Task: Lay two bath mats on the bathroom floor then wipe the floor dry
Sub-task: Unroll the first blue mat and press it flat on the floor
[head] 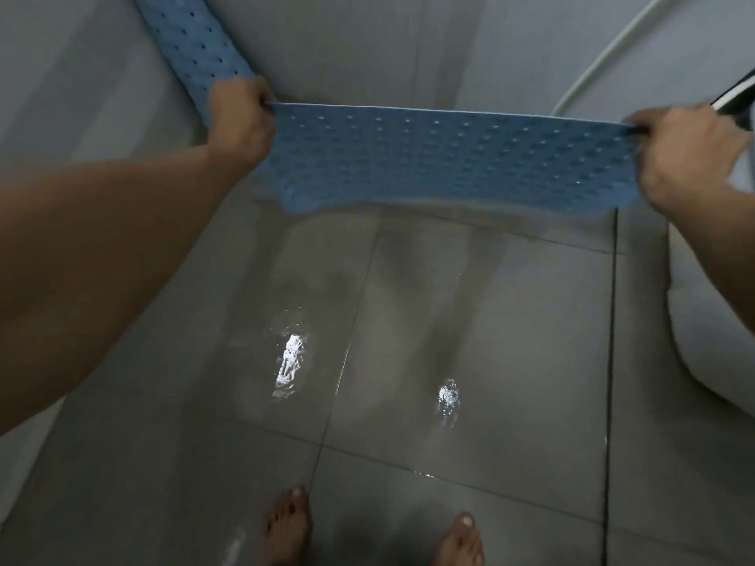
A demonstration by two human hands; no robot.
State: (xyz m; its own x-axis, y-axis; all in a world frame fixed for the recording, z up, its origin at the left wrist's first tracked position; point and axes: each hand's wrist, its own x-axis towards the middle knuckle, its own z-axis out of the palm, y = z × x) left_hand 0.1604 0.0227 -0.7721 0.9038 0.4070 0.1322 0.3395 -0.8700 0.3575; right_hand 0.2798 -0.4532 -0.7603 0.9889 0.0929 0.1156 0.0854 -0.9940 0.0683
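Note:
A blue perforated bath mat (445,157) hangs stretched in the air between my hands, above the wet grey tiled floor (470,341). My left hand (241,116) grips its left top corner. My right hand (686,153) grips its right top corner. The mat's lower edge hangs free above the floor. A second blue mat (192,38) leans rolled or draped against the wall at the upper left, behind my left hand.
Puddles of water (290,361) glint on the tiles in the middle. My bare feet (286,524) stand at the bottom edge. A white fixture (711,341) sits at the right. A white hose (613,47) runs down the wall at the upper right.

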